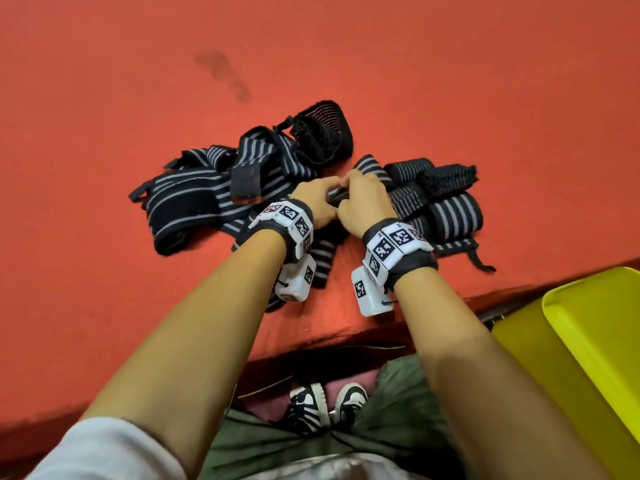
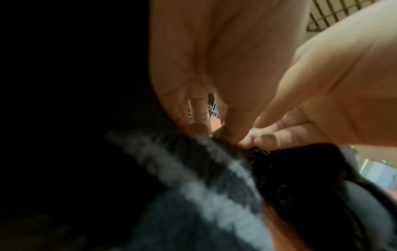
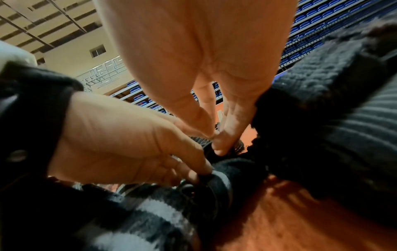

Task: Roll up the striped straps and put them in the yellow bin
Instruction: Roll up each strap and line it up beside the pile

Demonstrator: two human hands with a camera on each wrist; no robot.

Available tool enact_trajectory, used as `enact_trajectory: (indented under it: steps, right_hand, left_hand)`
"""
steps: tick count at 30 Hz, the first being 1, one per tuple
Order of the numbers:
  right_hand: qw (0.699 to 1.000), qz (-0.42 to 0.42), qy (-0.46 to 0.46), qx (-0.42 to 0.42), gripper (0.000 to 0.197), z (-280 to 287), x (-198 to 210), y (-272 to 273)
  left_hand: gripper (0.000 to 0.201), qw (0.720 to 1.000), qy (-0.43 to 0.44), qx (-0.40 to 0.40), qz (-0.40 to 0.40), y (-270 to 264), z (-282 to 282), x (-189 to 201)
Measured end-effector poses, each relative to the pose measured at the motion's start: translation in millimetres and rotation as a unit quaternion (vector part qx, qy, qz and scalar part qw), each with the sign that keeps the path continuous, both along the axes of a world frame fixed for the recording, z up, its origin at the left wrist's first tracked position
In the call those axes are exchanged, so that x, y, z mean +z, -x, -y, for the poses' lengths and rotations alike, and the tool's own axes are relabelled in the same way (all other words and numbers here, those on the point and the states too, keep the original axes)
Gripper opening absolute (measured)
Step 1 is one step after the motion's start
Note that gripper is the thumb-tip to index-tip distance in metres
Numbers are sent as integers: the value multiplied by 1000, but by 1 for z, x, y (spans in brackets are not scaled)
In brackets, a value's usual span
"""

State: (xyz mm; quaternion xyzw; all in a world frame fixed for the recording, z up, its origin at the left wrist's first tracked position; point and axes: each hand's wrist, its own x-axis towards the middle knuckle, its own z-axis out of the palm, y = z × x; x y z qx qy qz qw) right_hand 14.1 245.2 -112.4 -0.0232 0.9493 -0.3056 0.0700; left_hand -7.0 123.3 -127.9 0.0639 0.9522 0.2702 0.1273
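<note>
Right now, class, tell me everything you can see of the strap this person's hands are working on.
The strap being rolled is dark, knitted-looking elastic with pale lengthwise stripes. Its end lies between the left hand and right hand, whose fingers pinch it. The loose length trails toward the person across the red surface, under the left wrist.

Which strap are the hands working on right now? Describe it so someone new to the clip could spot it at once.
On the red mat, find the dark pile of striped straps. At its near middle, the left hand and right hand meet and pinch the strap being rolled. It alone is gripped; the others lie untouched.
</note>
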Motion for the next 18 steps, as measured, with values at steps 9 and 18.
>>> enact_trajectory:
  steps: [9, 18]
  right_hand:
    - [1000, -16, -17, -7, 58, 7, -12, -1]
    - [996, -83, 23, -7, 30, 20, -14, 7]
  left_hand:
    - [18, 985, -92, 118, -86, -11, 26, 14]
    - [20, 958, -186, 187, -113, -36, 61, 23]
